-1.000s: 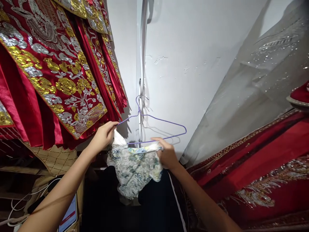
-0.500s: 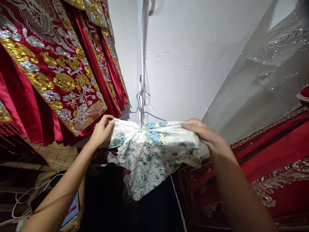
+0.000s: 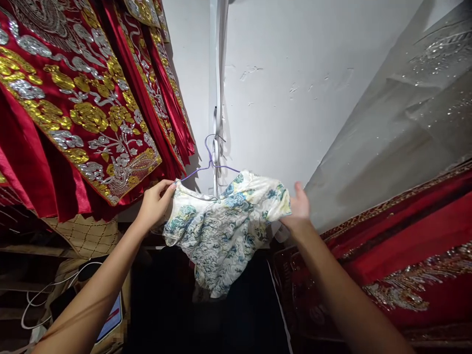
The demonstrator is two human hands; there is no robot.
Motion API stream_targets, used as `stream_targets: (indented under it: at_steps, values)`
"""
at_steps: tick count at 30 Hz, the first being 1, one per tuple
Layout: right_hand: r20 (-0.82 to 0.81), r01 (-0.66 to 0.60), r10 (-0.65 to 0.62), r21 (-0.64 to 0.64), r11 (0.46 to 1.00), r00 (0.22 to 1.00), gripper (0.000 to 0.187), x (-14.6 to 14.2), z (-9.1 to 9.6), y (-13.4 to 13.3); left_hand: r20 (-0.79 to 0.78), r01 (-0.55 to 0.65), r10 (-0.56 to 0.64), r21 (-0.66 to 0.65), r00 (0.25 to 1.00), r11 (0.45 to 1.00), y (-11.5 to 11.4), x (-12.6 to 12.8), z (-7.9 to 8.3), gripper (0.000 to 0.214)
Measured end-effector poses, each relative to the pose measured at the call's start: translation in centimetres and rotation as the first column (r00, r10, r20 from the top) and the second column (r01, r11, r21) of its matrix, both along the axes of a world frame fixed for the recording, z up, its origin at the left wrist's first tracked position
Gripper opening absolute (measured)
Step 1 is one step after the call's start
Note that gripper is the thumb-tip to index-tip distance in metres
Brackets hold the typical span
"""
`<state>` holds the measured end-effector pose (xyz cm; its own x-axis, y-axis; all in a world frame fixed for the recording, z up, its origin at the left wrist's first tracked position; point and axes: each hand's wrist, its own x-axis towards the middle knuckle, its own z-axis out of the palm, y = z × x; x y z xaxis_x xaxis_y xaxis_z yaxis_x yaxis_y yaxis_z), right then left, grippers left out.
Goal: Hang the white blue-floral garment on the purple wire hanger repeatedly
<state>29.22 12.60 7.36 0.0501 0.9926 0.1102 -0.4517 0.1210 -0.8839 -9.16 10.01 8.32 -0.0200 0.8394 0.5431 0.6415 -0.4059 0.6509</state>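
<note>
At hanger, hands closed on floral garment

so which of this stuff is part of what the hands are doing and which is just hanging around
In hand: floral garment; purple wire hanger it sits on; left hand pinching its shoulder; right hand at its other edge, fingers hidden.
Just around: red embroidered robes; sheer sequinned fabric; lit screen.
</note>
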Motion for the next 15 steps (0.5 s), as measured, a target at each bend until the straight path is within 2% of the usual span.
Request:
stream_targets:
  at_steps: [3,5,6,7,8,9,10,11,12,14,15]
  values:
    - [0.073,-0.107,0.104,0.033,0.994,0.992,0.085,0.2,3.7,-1.5,0.021,0.019,-0.018,-0.027,1.000,0.999,0.4,0.6,0.4,0.038]
    - [0.176,-0.264,0.254,0.037,0.964,0.951,0.090,-0.9,5.6,-3.2,0.012,-0.033,0.033,0.001,0.999,0.999,0.5,1.4,0.7,0.035]
    - [0.247,-0.384,0.367,0.024,0.923,0.897,0.092,-1.6,6.2,-4.2,0.012,-0.062,0.061,0.018,0.998,0.998,0.4,1.8,0.8,0.034]
    - [0.328,-0.525,0.497,-0.004,0.851,0.803,0.092,-2.2,6.6,-5.1,0.024,-0.081,0.080,0.036,0.996,0.996,0.2,2.1,0.8,0.033]
    - [0.417,-0.660,0.616,-0.049,0.750,0.669,0.088,-2.9,6.6,-5.9,0.049,-0.088,0.086,0.055,0.995,0.995,0.0,2.4,0.7,0.033]
    - [0.504,-0.760,0.693,-0.104,0.642,0.516,0.080,-3.4,6.4,-6.6,0.080,-0.079,0.074,0.069,0.994,0.994,-0.3,2.6,0.5,0.036]
    - [0.588,-0.810,0.709,-0.147,0.568,0.390,0.071,-3.9,5.8,-7.2,0.119,-0.062,0.053,0.076,0.992,0.995,-0.6,2.9,0.3,0.040]
    - [0.674,-0.815,0.665,-0.160,0.557,0.322,0.062,-4.4,5.0,-7.6,0.168,-0.045,0.032,0.074,0.985,0.996,-0.9,3.3,0.1,0.045]
    - [0.764,-0.786,0.566,-0.129,0.604,0.309,0.060,-5.0,3.9,-7.8,0.234,-0.036,0.019,0.067,0.972,0.997,-1.2,3.8,0.0,0.049]
    - [0.904,-0.646,0.221,0.075,0.760,0.366,0.077,-6.3,1.2,-7.7,0.432,0.000,-0.015,0.034,0.902,0.999,-1.8,5.4,0.0,0.054]
    - [0.930,-0.571,0.019,0.210,0.793,0.367,0.091,-7.1,-0.3,-7.5,0.554,0.046,-0.043,0.009,0.831,0.999,-2.1,6.4,0.1,0.054]
